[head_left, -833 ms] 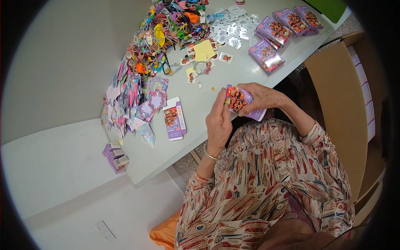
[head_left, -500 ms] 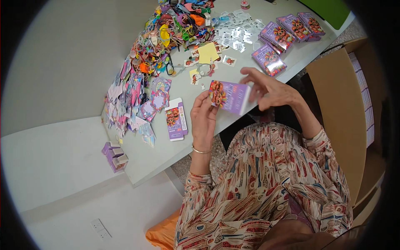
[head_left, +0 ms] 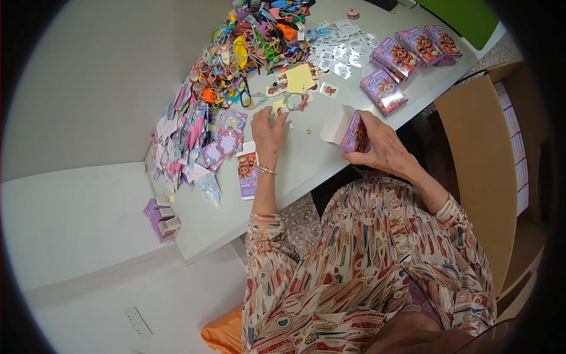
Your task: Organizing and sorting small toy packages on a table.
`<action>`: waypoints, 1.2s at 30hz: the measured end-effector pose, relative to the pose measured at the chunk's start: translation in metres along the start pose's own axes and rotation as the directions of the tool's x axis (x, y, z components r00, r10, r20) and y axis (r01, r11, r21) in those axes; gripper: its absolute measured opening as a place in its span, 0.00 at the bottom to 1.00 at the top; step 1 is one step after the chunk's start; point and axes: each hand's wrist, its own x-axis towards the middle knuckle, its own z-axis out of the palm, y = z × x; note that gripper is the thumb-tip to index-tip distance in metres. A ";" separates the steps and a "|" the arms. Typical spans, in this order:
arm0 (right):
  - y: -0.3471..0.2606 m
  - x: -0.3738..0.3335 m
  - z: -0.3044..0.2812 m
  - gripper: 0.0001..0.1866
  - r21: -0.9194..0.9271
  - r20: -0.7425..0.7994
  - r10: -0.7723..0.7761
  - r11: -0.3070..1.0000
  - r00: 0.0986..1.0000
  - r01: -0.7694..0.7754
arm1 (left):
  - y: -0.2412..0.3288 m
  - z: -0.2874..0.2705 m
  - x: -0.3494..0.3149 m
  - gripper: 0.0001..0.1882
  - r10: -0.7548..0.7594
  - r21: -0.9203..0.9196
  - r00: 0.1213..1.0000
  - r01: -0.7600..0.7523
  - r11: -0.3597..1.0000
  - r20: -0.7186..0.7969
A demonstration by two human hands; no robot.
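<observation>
My right hand (head_left: 386,144) is wrapped round a small purple picture box (head_left: 356,134) above the table's near edge. The box's white end flap (head_left: 337,125) stands out, facing left. My left hand (head_left: 269,133) is empty, fingers apart and reaching forward, its tips beside a small yellow card (head_left: 279,106). Under that wrist lies another purple box (head_left: 247,177), partly covered by it. Small picture cards (head_left: 328,89), a yellow paper (head_left: 300,78) and a clear round band (head_left: 293,101) lie just beyond. A tiny gold ring (head_left: 308,131) sits between my hands.
Heaps of colourful small trinkets (head_left: 236,59) and shiny purple-pink cards (head_left: 183,135) cover the left side. White printed packets (head_left: 342,50) lie at the back. Filled purple boxes (head_left: 384,92) stand at the right, near a large open carton (head_left: 477,177). A purple holder (head_left: 161,219) hangs at the left edge.
My left hand has let go of the box and moved left and forward. My right hand has taken the box, whose white flap now stands open. A tiny gold ring now shows on the table.
</observation>
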 end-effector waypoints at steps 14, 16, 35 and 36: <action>-0.003 0.003 -0.006 0.41 -0.161 0.064 0.019 0.987 0.998 -0.008 | -0.020 0.018 0.017 0.15 0.045 0.143 0.999 -0.046 0.989 0.013; -0.003 0.004 -0.006 0.39 -0.164 0.060 0.023 0.986 0.998 -0.012 | -0.021 0.017 0.018 0.15 0.049 0.112 0.999 -0.050 0.992 0.012; -0.002 0.010 -0.001 0.36 -0.337 0.036 0.004 0.941 0.999 0.008 | 0.034 -0.037 0.018 0.06 -0.158 -0.625 0.942 0.317 0.714 0.296; -0.002 0.012 0.001 0.36 -0.346 0.037 -0.010 0.938 0.999 0.022 | 0.041 -0.042 0.017 0.07 -0.154 -0.644 0.936 0.331 0.690 0.317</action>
